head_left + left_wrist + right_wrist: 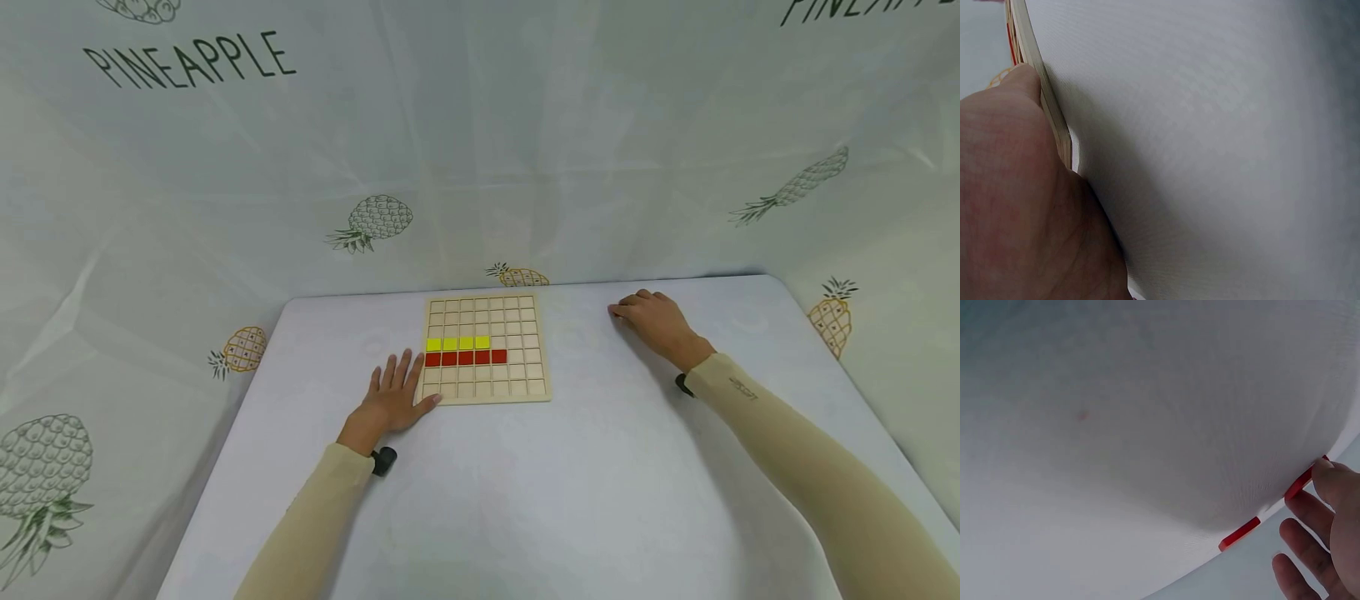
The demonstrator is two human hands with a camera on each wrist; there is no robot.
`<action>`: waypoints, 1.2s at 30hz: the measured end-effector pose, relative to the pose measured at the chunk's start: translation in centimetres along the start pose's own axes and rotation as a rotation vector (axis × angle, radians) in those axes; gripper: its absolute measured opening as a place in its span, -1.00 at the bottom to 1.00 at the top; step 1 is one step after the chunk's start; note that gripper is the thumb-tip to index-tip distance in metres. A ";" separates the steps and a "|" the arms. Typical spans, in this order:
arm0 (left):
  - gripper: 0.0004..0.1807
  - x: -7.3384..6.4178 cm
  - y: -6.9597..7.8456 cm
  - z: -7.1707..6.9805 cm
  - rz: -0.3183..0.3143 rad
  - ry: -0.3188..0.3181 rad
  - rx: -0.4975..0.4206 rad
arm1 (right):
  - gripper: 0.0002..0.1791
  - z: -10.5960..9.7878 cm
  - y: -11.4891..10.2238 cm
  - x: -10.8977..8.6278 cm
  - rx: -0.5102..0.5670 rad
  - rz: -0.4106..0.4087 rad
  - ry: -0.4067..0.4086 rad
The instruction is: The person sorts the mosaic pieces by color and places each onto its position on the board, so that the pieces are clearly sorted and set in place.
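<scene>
A wooden grid board (483, 400) lies on the white table, with a row of yellow square tiles (467, 343) above a row of red square tiles (466, 358). My left hand (392, 402) rests flat at the board's left side, fingers spread, its thumb at the lower left corner. In the left wrist view that hand lies against the board's edge (1054, 115). Off to the right, my right hand (654, 323) is near the table's back edge. The right wrist view shows its thumb and finger pinching a red tile (1299, 485). Another red tile (1240, 534) lies beside it.
A pale curtain (480, 167) printed with pineapples hangs behind the table (570, 483) and at its sides. Dark bands (384, 461) circle the wrists below beige sleeves.
</scene>
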State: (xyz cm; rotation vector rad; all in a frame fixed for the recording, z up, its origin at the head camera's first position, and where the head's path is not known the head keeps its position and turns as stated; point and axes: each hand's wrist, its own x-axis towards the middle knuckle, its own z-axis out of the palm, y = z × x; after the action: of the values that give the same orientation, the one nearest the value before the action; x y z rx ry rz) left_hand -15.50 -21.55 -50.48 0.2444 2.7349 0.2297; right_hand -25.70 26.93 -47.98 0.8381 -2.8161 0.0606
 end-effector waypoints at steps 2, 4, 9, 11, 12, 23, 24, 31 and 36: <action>0.06 -0.1 0.1 0.0 0.003 0.002 0.001 | -0.74 0.0 -0.1 0.1 -0.001 -0.001 0.009; 0.05 -0.1 0.1 0.0 0.006 0.008 -0.001 | -0.79 0.0 -0.2 0.1 -0.009 0.001 0.005; 0.05 0.0 0.0 0.3 0.008 0.018 -0.006 | -0.83 0.2 -0.5 0.2 -0.037 0.020 -0.032; 0.05 0.0 0.0 0.3 0.006 0.012 -0.005 | -0.83 0.2 -0.6 0.1 -0.046 0.023 -0.040; 0.05 0.0 0.0 0.3 0.005 0.009 -0.005 | -0.83 0.2 -0.7 0.0 -0.051 0.021 -0.040; 0.05 0.0 0.2 0.0 0.010 0.005 0.012 | -0.76 -0.4 -3.6 -0.4 0.053 -0.025 0.109; 0.05 0.1 0.1 0.0 0.010 0.006 0.016 | -0.74 -0.4 -4.0 -0.3 0.063 -0.031 0.121; 0.05 0.3 0.0 0.1 -0.002 0.009 0.034 | -0.71 -0.5 -6.7 0.3 0.098 -0.095 0.168; 0.06 0.3 0.0 0.1 -0.006 0.007 0.036 | -0.74 -0.4 -8.5 0.6 0.057 -0.151 0.176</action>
State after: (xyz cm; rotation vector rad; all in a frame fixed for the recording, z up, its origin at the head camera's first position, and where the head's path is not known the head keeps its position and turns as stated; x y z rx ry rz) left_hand -15.71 -21.51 -50.68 0.2457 2.7481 0.1799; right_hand -21.50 19.54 -47.60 1.0035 -2.5912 0.1835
